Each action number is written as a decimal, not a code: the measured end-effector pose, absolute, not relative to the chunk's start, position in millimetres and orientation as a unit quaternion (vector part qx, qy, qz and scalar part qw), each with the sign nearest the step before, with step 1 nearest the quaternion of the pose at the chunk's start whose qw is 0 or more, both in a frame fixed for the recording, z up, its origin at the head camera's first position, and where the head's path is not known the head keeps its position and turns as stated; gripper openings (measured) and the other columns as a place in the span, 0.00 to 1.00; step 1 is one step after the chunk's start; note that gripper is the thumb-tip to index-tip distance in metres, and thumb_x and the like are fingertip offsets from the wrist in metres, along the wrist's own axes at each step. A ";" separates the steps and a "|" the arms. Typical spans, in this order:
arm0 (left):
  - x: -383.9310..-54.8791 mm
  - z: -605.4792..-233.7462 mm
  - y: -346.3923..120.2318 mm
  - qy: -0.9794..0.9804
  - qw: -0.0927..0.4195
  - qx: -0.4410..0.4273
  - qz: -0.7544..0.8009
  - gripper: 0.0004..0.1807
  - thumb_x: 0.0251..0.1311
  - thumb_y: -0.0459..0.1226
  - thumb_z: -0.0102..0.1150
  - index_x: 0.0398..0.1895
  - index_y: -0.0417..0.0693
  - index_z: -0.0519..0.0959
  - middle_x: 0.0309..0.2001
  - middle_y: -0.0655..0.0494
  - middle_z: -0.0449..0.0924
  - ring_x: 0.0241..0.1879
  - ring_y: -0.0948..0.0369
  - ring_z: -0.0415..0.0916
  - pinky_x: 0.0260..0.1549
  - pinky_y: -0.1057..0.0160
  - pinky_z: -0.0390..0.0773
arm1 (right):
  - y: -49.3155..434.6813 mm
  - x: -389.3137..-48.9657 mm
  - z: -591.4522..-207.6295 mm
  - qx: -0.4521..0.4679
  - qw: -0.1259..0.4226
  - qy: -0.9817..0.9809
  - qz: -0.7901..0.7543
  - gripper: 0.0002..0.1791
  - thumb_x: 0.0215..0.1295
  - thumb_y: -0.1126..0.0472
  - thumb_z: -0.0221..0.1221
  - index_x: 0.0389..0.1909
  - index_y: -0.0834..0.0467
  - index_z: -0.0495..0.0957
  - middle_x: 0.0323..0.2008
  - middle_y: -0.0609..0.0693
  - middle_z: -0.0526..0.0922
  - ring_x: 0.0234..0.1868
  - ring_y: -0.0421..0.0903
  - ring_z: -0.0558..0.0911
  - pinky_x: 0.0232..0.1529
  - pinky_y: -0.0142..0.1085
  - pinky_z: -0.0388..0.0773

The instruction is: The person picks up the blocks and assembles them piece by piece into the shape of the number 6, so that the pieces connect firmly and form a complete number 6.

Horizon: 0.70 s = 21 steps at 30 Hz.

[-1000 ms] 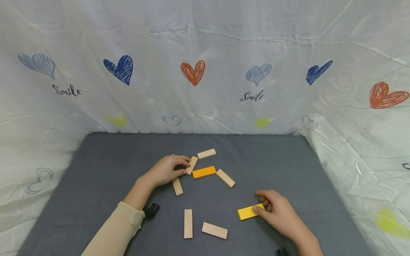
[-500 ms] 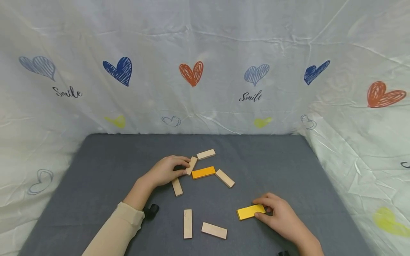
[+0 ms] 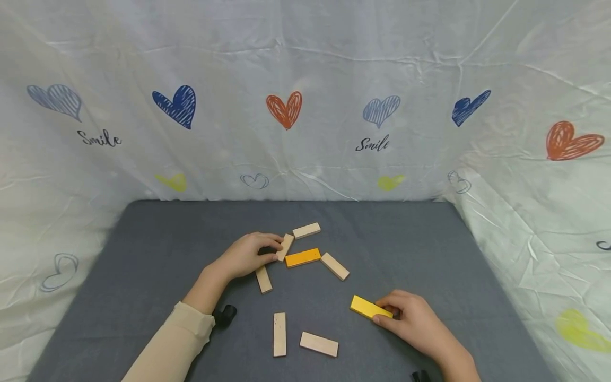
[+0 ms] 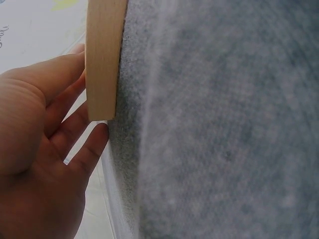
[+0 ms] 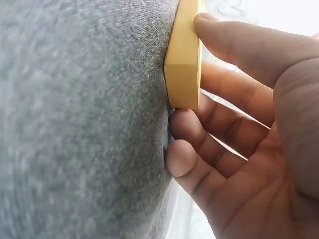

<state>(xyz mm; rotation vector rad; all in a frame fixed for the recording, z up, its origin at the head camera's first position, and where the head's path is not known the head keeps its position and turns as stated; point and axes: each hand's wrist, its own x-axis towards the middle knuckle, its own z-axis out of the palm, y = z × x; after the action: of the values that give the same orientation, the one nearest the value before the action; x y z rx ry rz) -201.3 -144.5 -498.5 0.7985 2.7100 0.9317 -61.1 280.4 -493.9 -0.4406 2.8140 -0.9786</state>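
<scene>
My left hand (image 3: 250,253) holds a plain wooden block (image 3: 287,246) by its left side and near end, with fingers and thumb curved at it. Beside that block lies an orange block (image 3: 303,258). Another plain block (image 3: 264,280) lies just below the left hand; in the left wrist view, a plain block (image 4: 103,59) hides the thumb tip. My right hand (image 3: 414,318) pinches the right end of a yellow block (image 3: 365,306) between thumb and fingers. In the right wrist view, the yellow block (image 5: 183,74) is low against the grey cloth, thumb on its side.
Loose plain blocks lie on the grey table (image 3: 406,239): one at the back (image 3: 307,230), one right of the orange block (image 3: 335,266), an upright-lying one (image 3: 279,334) and a slanted one (image 3: 319,344) in front. A white curtain (image 3: 329,69) with printed hearts stands behind.
My right thumb and fingers have closed on the yellow block and turned it clockwise, so its left end now points toward the back. The left hand has stayed in place.
</scene>
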 end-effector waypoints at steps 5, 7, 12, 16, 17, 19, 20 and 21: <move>-201.0 -497.8 -144.9 0.908 0.081 0.269 0.310 0.18 0.74 0.39 0.72 0.64 0.51 0.89 0.72 0.60 0.80 0.74 0.49 0.74 0.75 0.41 0.72 | 275.7 -65.3 -492.4 -0.124 0.074 0.938 -0.315 0.09 0.65 0.51 0.79 0.42 0.46 0.90 0.32 0.36 0.79 0.29 0.34 0.75 0.30 0.32 0.77; -201.0 -497.2 -145.3 0.908 0.080 0.269 0.310 0.17 0.74 0.38 0.72 0.64 0.51 0.89 0.72 0.60 0.80 0.74 0.49 0.74 0.75 0.41 0.73 | 273.3 -67.1 -491.4 -0.114 0.078 0.938 -0.318 0.10 0.65 0.52 0.79 0.43 0.47 0.90 0.32 0.37 0.79 0.29 0.35 0.75 0.29 0.32 0.77; -201.5 -496.2 -146.1 0.907 0.080 0.271 0.313 0.17 0.74 0.38 0.72 0.63 0.51 0.89 0.72 0.59 0.80 0.74 0.49 0.74 0.75 0.41 0.73 | 266.8 -72.3 -490.6 -0.093 0.078 0.935 -0.334 0.13 0.65 0.53 0.79 0.46 0.50 0.91 0.32 0.39 0.81 0.27 0.38 0.75 0.27 0.33 0.77; -202.2 -496.8 -146.8 0.907 0.081 0.270 0.314 0.17 0.74 0.38 0.72 0.63 0.52 0.89 0.72 0.60 0.80 0.74 0.49 0.74 0.75 0.41 0.73 | 261.6 -76.6 -492.8 -0.067 0.077 0.931 -0.351 0.13 0.63 0.54 0.80 0.46 0.51 0.91 0.32 0.40 0.82 0.28 0.40 0.76 0.27 0.34 0.78; -202.3 -497.1 -147.0 0.907 0.081 0.269 0.314 0.17 0.74 0.38 0.72 0.63 0.52 0.89 0.72 0.60 0.80 0.74 0.49 0.74 0.75 0.41 0.73 | 260.2 -77.5 -493.4 -0.061 0.077 0.930 -0.355 0.13 0.63 0.54 0.81 0.46 0.51 0.91 0.32 0.41 0.82 0.28 0.41 0.76 0.26 0.34 0.78; -202.6 -497.6 -147.2 0.907 0.081 0.268 0.314 0.17 0.74 0.39 0.72 0.63 0.52 0.89 0.72 0.60 0.80 0.74 0.49 0.74 0.75 0.41 0.73 | 257.3 -78.9 -494.0 -0.048 0.077 0.929 -0.358 0.14 0.62 0.55 0.81 0.46 0.52 0.91 0.31 0.41 0.82 0.28 0.41 0.76 0.27 0.34 0.78; -202.6 -497.8 -147.2 0.907 0.082 0.268 0.314 0.17 0.74 0.39 0.72 0.63 0.52 0.89 0.72 0.60 0.80 0.74 0.49 0.74 0.75 0.41 0.73 | 255.8 -79.3 -494.1 -0.043 0.077 0.929 -0.359 0.14 0.62 0.55 0.81 0.46 0.52 0.91 0.31 0.41 0.82 0.28 0.42 0.77 0.27 0.34 0.78; -202.8 -498.0 -147.1 0.907 0.082 0.268 0.313 0.17 0.74 0.39 0.72 0.63 0.52 0.89 0.72 0.60 0.80 0.74 0.49 0.74 0.75 0.41 0.73 | 254.4 -79.6 -494.2 -0.038 0.077 0.929 -0.359 0.14 0.62 0.55 0.81 0.45 0.53 0.91 0.31 0.42 0.82 0.27 0.42 0.77 0.26 0.34 0.78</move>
<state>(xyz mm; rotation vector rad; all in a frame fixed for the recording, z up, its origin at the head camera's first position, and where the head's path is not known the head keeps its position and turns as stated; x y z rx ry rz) -202.8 -147.1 -498.0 0.8004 2.7111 0.9367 -79.6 254.4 -494.2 -0.1136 2.7842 -1.0769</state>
